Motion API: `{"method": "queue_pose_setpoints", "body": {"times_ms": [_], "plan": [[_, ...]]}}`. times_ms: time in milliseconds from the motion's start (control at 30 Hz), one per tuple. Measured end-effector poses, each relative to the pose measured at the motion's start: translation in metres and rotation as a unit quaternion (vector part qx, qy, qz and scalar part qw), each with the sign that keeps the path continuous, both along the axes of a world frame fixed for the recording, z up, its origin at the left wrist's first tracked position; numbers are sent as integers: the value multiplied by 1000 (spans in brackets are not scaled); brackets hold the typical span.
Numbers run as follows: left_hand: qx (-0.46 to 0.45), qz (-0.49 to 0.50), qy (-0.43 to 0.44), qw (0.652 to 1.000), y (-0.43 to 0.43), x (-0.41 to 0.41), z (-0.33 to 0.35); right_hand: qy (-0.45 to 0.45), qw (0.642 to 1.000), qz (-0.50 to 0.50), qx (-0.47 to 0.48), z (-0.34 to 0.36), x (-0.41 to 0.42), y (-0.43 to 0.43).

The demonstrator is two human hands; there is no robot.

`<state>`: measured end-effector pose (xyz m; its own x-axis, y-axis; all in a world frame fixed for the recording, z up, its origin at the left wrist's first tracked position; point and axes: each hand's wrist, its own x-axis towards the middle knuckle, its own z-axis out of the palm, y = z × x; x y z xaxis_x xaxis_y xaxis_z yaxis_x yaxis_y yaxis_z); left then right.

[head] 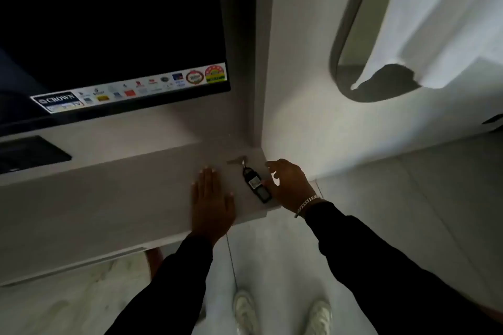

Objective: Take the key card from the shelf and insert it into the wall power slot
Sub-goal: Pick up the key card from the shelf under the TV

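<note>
The key card (255, 183) is a slim black tag with a small label, on a ring with a metal key, lying flat on the grey shelf (109, 198) near its right end. My left hand (211, 202) rests flat, palm down, on the shelf just left of the card. My right hand (290, 185) hovers at the card's right side with fingers spread and curled, its thumb close to the tag's lower end, not closed on it. The wall power slot is not in view.
A dark TV screen (109, 22) with a sticker strip hangs above the shelf. A white wall (299, 90) stands to the right, with an oval mirror (381, 62). A dark flat object (30, 153) lies at the shelf's left. Pale floor tiles and my white shoes are below.
</note>
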<state>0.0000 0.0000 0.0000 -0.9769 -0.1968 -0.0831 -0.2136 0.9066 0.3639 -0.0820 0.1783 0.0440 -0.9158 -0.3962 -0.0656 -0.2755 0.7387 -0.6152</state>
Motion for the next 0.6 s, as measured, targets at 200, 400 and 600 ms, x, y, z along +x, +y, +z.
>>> {"method": "queue_pose_setpoints", "body": {"times_ms": [200, 400, 600], "plan": [[-62, -2, -5, 998, -7, -14, -9, -27, 997, -15, 74, -17, -9, -24], [-74, -4, -6, 997, -10, -17, -14, -78, 994, -68, 41, -18, -19, -33], [-22, -9, -7, 1000, -9, -20, -4, -238, 948, -175, -114, -4, -20, -18]]}}
